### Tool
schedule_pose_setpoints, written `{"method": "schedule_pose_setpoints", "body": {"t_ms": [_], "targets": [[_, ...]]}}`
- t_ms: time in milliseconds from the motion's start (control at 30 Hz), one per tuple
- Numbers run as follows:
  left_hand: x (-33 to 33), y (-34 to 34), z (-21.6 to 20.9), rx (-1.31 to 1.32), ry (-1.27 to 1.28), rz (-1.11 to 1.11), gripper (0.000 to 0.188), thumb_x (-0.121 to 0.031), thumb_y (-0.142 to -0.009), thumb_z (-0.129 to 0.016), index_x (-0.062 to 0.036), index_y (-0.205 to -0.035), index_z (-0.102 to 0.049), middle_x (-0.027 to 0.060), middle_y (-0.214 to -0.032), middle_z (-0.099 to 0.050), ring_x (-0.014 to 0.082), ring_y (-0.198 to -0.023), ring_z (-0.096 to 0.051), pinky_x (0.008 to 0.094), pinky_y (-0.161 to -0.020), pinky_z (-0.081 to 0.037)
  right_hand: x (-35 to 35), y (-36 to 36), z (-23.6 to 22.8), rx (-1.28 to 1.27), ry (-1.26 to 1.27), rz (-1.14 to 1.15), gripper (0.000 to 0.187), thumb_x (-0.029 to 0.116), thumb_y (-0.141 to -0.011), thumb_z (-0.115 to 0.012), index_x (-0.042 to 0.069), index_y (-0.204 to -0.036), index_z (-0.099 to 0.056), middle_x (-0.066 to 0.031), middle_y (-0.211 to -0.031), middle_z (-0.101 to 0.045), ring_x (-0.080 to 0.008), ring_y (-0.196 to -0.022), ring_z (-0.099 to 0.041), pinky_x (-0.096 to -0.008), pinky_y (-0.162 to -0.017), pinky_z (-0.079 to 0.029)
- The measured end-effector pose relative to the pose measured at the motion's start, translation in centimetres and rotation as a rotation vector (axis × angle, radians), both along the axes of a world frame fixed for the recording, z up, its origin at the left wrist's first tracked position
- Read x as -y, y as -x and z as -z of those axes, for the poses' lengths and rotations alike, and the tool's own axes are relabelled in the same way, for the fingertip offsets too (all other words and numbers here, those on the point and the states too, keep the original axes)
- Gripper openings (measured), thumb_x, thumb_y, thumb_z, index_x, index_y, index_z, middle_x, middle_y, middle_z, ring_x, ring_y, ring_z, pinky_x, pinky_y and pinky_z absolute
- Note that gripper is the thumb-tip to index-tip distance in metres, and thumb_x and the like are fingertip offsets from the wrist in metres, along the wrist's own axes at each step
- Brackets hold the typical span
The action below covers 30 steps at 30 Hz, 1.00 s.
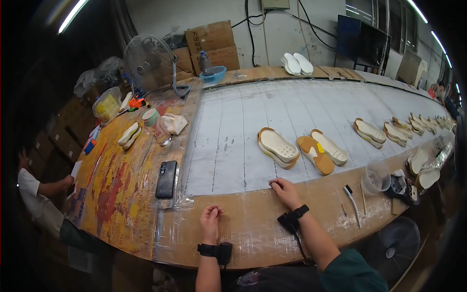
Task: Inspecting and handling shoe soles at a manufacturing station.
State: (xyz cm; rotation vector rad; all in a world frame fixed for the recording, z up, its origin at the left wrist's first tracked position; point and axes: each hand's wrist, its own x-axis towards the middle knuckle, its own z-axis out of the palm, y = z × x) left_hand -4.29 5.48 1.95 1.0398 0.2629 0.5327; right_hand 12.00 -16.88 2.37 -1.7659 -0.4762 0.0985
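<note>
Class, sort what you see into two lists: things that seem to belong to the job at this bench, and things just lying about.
Probably the job:
shoe soles, just beyond the right hand
white sheet under them
brush

Probably just lying about:
phone
green-lidded jar
crumpled tissue
blue basin

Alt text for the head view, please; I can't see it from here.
A person's left hand and right hand hold nothing visible near the cardboard-covered edge of a workbench. Beyond, cream shoe soles line a white surface. A black phone lies left; a brush and clear tub, right.
</note>
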Motion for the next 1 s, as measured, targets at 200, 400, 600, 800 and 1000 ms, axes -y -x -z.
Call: {"method": "schedule_pose_setpoints", "body": {"t_ms": [200,400,600,800,1000], "targets": [[-0.2,0.1,-0.1,-0.014,-0.003,0.021,0.011,-0.005,-0.085,-0.05,-0.0012,-0.094,-0.055,0.0063,-0.085,-0.057,0.0135,-0.076,-0.055,0.0248,-0.071,-0.045,-0.5,0.2,-0.4,-0.008,-0.026,-0.001,0.018,0.013,-0.082,-0.051,0.001,-0.093,-0.059,-0.0089,-0.083,-0.063,-0.015,-0.077,-0.058,-0.0251,-0.069,-0.045],[0.1,-0.2,-0.5,-0.017,-0.009,0.011,0.012,-0.004,-0.085,-0.049,-0.0009,-0.094,-0.055,0.0061,-0.085,-0.057,0.0131,-0.076,-0.055,0.0247,-0.071,-0.045,-0.1,-0.3,0.1,-0.002,-0.037,-0.013,0.018,0.013,-0.082,-0.051,0.0,-0.093,-0.059,-0.0089,-0.084,-0.063,-0.0145,-0.077,-0.058,-0.0249,-0.069,-0.045],[0.1,0.0,-0.1,-0.02,-0.012,-0.005,0.012,-0.004,-0.085,-0.049,-0.0009,-0.094,-0.055,0.0061,-0.084,-0.057,0.0131,-0.076,-0.055,0.0248,-0.071,-0.045,-0.1,0.2,-0.7,0.012,-0.021,-0.011,0.019,0.013,-0.082,-0.051,0.0,-0.093,-0.059,-0.0092,-0.085,-0.063,-0.0149,-0.077,-0.058,-0.0254,-0.069,-0.045],[0.1,-0.2,-0.1,-0.017,-0.004,0.018,0.011,-0.004,-0.085,-0.049,-0.0011,-0.094,-0.055,0.006,-0.084,-0.057,0.0131,-0.076,-0.055,0.0248,-0.071,-0.046,-0.1,-0.1,-0.1,-0.001,-0.048,-0.005,0.019,0.013,-0.082,-0.051,0.0,-0.093,-0.059,-0.0094,-0.085,-0.063,-0.0151,-0.077,-0.058,-0.0256,-0.07,-0.045],[0.0,-0.2,0.0,-0.024,-0.033,0.012,0.011,-0.004,-0.085,-0.049,-0.0009,-0.094,-0.055,0.006,-0.084,-0.057,0.0133,-0.076,-0.055,0.0249,-0.071,-0.046,-0.1,0.0,-0.5,0.004,-0.031,0.001,0.019,0.013,-0.082,-0.051,0.0,-0.093,-0.059,-0.0094,-0.085,-0.063,-0.0154,-0.077,-0.058,-0.0255,-0.07,-0.045]]}}
